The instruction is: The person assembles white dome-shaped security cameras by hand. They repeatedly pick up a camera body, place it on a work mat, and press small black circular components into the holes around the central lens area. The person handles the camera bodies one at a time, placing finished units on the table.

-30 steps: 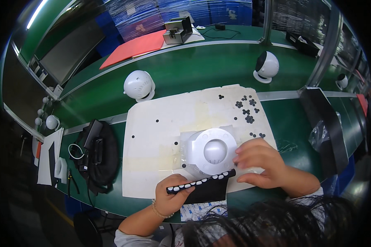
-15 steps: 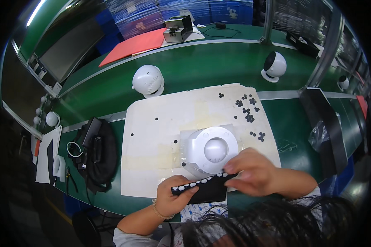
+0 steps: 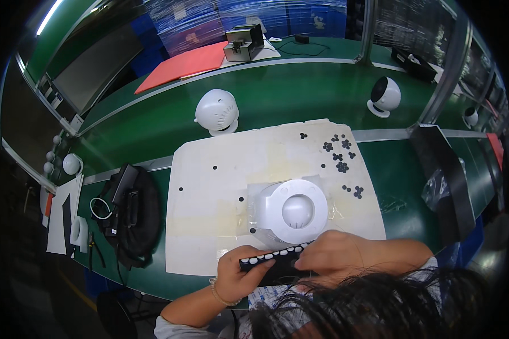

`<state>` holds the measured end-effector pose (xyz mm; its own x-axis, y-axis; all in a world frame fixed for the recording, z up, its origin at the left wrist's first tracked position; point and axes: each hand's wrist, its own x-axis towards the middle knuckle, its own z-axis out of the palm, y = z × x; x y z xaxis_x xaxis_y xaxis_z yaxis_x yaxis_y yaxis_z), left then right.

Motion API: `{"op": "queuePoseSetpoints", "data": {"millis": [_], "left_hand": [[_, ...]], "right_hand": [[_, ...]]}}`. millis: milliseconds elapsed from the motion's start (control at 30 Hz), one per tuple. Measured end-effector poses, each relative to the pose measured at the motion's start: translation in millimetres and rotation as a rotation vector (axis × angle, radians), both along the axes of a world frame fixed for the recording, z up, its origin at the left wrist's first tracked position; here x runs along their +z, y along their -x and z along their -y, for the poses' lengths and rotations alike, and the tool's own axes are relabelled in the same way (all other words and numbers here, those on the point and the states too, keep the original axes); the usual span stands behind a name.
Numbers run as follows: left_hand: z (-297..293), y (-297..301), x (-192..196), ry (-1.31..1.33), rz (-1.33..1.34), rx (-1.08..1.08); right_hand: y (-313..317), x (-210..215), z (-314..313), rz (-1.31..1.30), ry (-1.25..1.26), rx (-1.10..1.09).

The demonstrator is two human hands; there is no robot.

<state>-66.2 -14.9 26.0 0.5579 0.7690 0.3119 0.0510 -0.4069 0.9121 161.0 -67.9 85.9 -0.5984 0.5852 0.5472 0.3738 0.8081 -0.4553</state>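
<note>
My left hand (image 3: 238, 270) is closed on the left end of a black sheet (image 3: 280, 273), thumb on top. A row of white oval spots runs along its far edge. At the sheet's right end, my right hand (image 3: 335, 255) is curled with its fingers together. It covers that end, and whatever its fingertips hold is hidden. Just beyond the sheet, a rounded white device (image 3: 271, 212) lies on the board with its ring-shaped base facing up. Small black round pads (image 3: 342, 167) are scattered at the board's right, some in clusters, with a few single ones at the left.
A cream board (image 3: 203, 226) covers the middle of the green bench. Two white ball-shaped devices (image 3: 217, 111) (image 3: 385, 96) stand behind it. A black bag (image 3: 138, 226) and pliers (image 3: 96, 251) lie left; a long black box (image 3: 444, 175) is at right. Printed paper (image 3: 263, 296) lies beneath the sheet.
My right hand has curled in and turned over the sheet's right end, hiding more of the white spots. The left hand keeps its hold. The whole view has shifted slightly.
</note>
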Motion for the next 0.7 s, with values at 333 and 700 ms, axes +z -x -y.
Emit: {"op": "queuePoseSetpoints", "data": {"millis": [333,700], "left_hand": [[-19,4,-5,-0.314,-0.062,-0.225],[-19,11,-7,-0.237,-0.103,-0.274]], "right_hand": [[-25,-4,-40,-0.777,0.576,-0.283],[-19,-4,-37,-0.588,0.416,-0.334]]}}
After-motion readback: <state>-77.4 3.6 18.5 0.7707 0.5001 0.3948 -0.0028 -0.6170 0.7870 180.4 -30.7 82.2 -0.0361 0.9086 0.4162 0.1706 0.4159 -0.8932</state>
